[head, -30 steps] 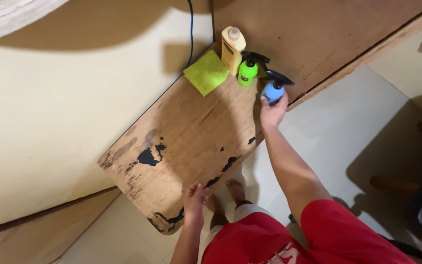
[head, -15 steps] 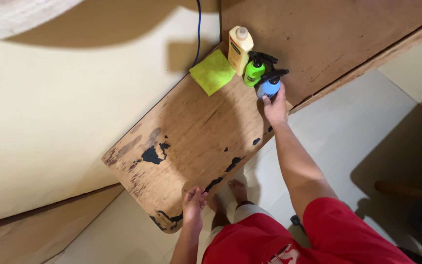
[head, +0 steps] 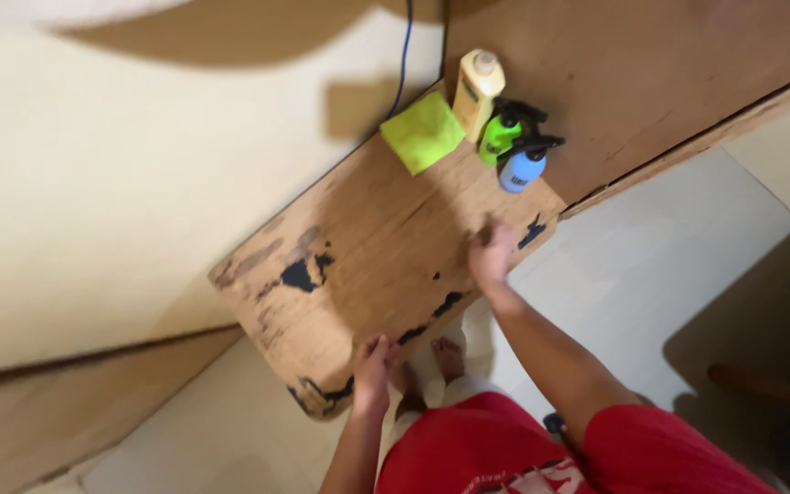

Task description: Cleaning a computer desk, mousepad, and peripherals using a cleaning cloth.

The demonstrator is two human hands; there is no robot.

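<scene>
1. Cream-yellow bottle (head: 475, 91): upper centre-right of the frame, at the far end of the worn wooden board (head: 386, 247); tall, flat-sided, with a pale rounded cap; a dark label strip runs down its side, blurred.
2. Green spray bottle (head: 502, 134): just right of and below the cream-yellow bottle, touching or nearly touching it; small, rounded, bright green, with a black trigger head and a dark label patch.
3. Blue spray bottle (head: 521, 168): immediately below-right of the green spray bottle, near the board's right edge; small, rounded, light blue, black trigger head, small dark label.
</scene>
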